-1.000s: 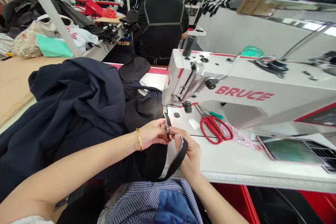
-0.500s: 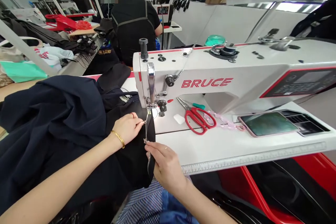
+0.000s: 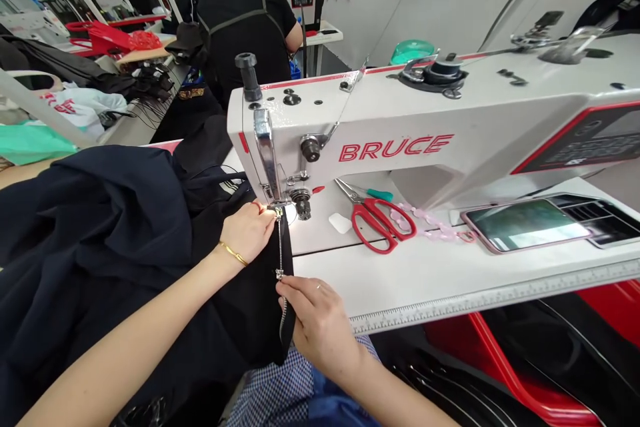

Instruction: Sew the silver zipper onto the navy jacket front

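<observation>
A metal-toothed zipper (image 3: pixel 281 247) runs along the edge of a black and navy garment (image 3: pixel 120 207), its upper end under the needle area of a white sewing machine (image 3: pixel 480 120). My left hand (image 3: pixel 249 230) is closed, its fingertips pinched at the zipper close beside the presser foot (image 3: pixel 278 205); they partly hide what they grip. Lower down, my right hand (image 3: pixel 320 317) pinches the zipper just below a small metal piece (image 3: pixel 279 274), with thumb and fingers together. The zipper is straight between both hands, and its tail curves down beside my right fingers.
Red-handled scissors (image 3: pixel 383 223), a teal-handled tool (image 3: pixel 379 194), pink beads (image 3: pixel 425 223) and a phone (image 3: pixel 525 223) lie right of the needle. A ruler strip (image 3: pixel 480 297) lines the table's front edge. A person in black (image 3: pixel 245 33) sits beyond the machine.
My left hand has moved up along the zipper to beside the presser foot. My right hand keeps its pinch near the small metal piece. The camera view has shifted slightly.
</observation>
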